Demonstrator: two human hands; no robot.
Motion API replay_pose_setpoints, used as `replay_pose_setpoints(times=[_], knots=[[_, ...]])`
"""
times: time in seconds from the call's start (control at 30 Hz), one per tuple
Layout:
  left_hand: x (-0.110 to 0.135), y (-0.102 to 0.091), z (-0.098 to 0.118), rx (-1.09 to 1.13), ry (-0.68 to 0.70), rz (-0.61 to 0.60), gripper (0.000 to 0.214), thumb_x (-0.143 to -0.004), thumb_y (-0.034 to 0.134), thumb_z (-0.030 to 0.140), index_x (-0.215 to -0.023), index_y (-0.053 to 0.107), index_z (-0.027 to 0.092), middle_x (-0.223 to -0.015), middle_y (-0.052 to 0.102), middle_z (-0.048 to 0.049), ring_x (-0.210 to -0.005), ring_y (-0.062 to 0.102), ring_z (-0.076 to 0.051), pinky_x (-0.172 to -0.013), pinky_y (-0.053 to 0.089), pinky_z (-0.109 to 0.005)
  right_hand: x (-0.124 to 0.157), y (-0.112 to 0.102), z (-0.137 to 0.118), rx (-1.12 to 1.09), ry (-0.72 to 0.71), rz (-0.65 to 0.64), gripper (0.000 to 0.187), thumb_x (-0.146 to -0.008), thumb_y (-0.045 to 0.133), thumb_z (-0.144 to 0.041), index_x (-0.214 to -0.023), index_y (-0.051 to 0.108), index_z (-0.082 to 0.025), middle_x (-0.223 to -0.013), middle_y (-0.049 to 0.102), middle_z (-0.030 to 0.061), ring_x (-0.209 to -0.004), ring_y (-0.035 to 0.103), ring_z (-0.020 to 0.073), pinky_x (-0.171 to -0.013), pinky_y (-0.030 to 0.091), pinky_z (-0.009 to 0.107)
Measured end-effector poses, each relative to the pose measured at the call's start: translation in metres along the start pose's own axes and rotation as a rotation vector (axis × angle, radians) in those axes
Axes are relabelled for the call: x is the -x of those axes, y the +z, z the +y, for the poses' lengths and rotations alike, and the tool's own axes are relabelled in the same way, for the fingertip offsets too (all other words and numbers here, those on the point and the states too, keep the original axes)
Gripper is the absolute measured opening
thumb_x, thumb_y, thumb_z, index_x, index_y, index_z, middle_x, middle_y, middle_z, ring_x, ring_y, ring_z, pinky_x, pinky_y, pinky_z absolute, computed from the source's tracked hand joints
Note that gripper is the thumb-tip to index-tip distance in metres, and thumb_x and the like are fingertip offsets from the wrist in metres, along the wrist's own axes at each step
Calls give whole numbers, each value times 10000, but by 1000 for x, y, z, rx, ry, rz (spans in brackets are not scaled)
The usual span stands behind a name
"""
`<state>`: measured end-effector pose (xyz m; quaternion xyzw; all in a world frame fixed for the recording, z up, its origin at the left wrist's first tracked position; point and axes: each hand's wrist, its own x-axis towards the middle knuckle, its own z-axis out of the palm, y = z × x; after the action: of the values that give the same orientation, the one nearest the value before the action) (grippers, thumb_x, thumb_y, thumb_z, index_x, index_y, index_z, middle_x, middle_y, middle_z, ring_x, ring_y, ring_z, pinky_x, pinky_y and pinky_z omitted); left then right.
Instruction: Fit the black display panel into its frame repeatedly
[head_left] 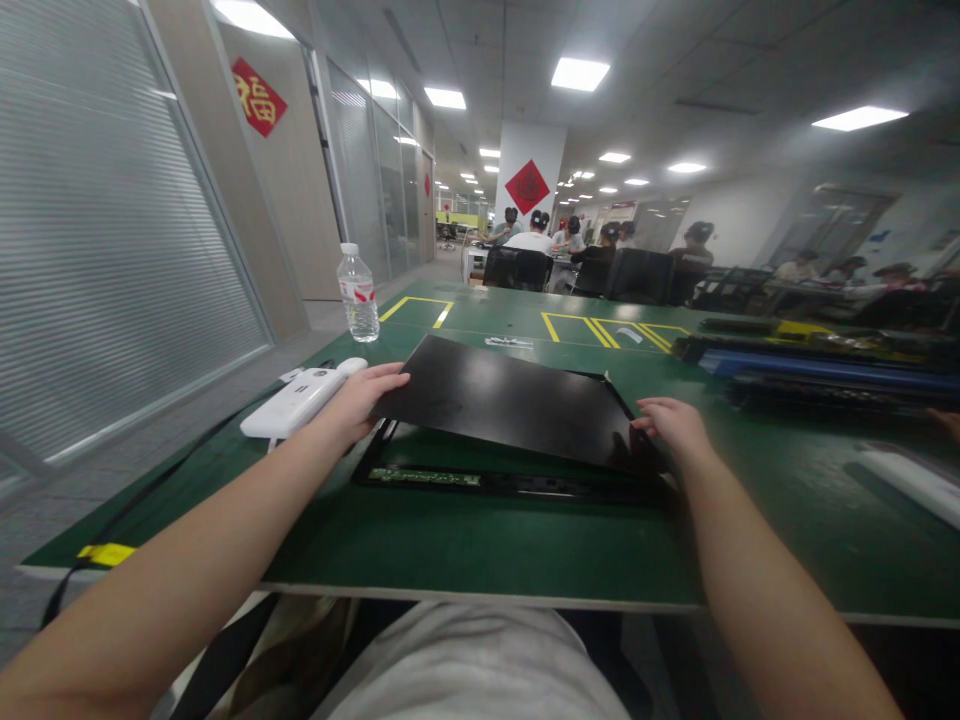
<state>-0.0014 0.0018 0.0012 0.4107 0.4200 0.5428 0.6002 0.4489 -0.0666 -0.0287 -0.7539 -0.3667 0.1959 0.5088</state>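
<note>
Black panel [510,395], broad, thin and rectangular, is held tilted above a dark, shallow frame [600,490] lying on the green table [450,560], directly in front of the person. Its upper face is smooth and fairly glossy, with a soft pale sheen across the middle and darker reflections close to the right end. The left side is raised clear of the frame, while the right side slopes down near the frame's right end; whether it touches there cannot be told.

The person's left hand [367,395] grasps the panel's left edge, fingers over the top face. The right hand [675,425] has its fingertips at the right edge; whether they pinch it or merely rest against it cannot be told.

Along its near side, the frame holds a narrow green circuit board [424,477], left of a plain dark stretch. Most of its interior is hidden under the panel.

A clear plastic bottle [358,295], with a white cap and a red-and-white label, stands upright beyond the left hand; how full it is cannot be made out. Near the left forearm lies a white device [296,405].
</note>
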Motion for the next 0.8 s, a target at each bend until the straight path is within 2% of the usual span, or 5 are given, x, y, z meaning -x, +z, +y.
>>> replay_pose_setpoints(times=[0.17,0.33,0.5,0.8], knots=[[-2,-1,-2,10,-2,14,359,-579,826,41,-924,758,111,-777,786,-94,-627,728,-199,-598,575,-260,-9,0,10,80,-17,-12,256,-744,609,-152,-961,746,-145,-634,727,67,-508,599,138,-486,440,213],[-9,-6,-7,-40,8,5,398,-603,832,87,-991,751,120,-803,786,-75,-670,730,-192,-605,569,-250,-12,1,15,173,-49,-3,316,-752,587,-228,-1010,750,-146,-690,754,72,-536,614,149,-525,448,231],[-12,-9,-9,-53,2,-13,447,-611,830,91,-1049,742,108,-820,786,-84,-687,731,-193,-620,573,-251,-12,0,12,204,-21,-13,321,-741,592,-244,-1010,747,-163,-741,770,72,-565,619,160,-569,464,254],[-11,-8,-9,-78,6,-1,402,-651,775,76,-1050,738,107,-803,777,-83,-657,725,-184,-602,579,-248,-15,-2,13,308,0,-53,310,-760,608,-262,-1025,753,-191,-823,789,59,-653,665,183,-587,459,265]])
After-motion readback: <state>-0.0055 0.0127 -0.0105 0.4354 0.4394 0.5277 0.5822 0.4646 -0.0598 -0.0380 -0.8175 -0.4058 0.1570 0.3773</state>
